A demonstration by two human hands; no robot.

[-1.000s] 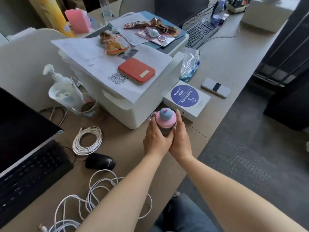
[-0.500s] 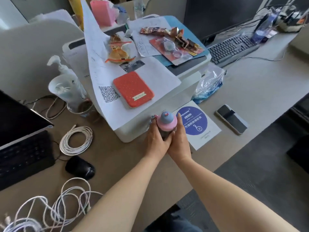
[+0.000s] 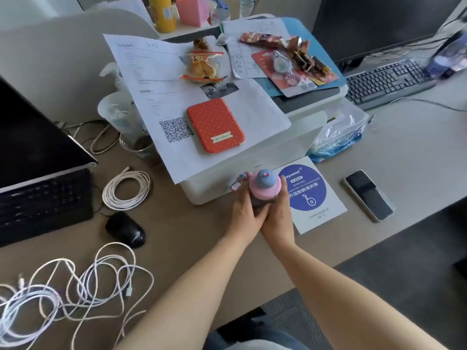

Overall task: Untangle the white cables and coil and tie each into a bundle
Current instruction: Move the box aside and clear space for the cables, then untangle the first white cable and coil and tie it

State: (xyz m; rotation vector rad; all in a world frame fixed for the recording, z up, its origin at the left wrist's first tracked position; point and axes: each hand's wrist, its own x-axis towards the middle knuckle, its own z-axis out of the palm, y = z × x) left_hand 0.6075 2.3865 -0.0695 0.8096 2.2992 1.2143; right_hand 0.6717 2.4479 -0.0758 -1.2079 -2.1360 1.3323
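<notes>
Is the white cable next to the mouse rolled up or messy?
Rolled up. The white cable lies in a neat round coil just beyond the mouse.

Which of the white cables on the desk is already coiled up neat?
The small coiled cable lying between the black keyboard and the printer, just above the mouse. The tangled cables at the near left edge sprawl in loose loops.

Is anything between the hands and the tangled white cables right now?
Yes. Both hands, left hand and right hand, grip a pink-capped bottle by the printer. The tangled cables lie bare at the near left, beside the black mouse.
</notes>
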